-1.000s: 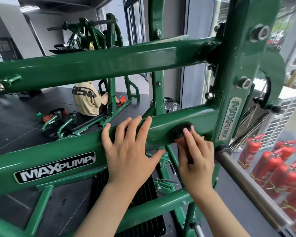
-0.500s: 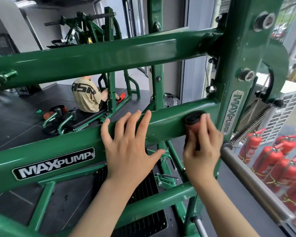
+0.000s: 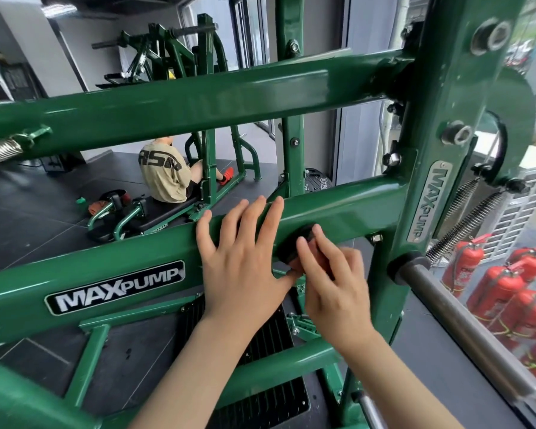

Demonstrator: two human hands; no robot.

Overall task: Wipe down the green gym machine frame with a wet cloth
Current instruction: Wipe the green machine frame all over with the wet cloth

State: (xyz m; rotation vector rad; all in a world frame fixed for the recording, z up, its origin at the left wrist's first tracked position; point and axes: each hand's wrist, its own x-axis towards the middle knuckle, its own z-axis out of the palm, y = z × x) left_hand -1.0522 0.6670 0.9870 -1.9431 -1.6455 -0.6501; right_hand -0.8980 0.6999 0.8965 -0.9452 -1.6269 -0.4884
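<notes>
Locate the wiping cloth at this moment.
In the head view, the cloth sits centre-right, pressed by the right hand against the lower green beam, just right of the flat left hand.

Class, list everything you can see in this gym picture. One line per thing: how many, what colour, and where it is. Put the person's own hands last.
Gym machine frame: one, green, fills the foreground.
MAXPUMP nameplates: two, black and silver, one on the lower beam, one on the right upright.
Cloth: one, dark, partly reddish, on the lower beam under the right hand.
Steel bar: one, silver, sticking out at lower right.
Springs: two at right, one at the left edge, silver.
Fire extinguishers: several, red, far right.
Seated person: one, beige shirt, on the floor behind.
Second machine: one, green, background.
Left hand: flat on the lower beam.
Right hand: pressing the cloth against the beam.
</notes>
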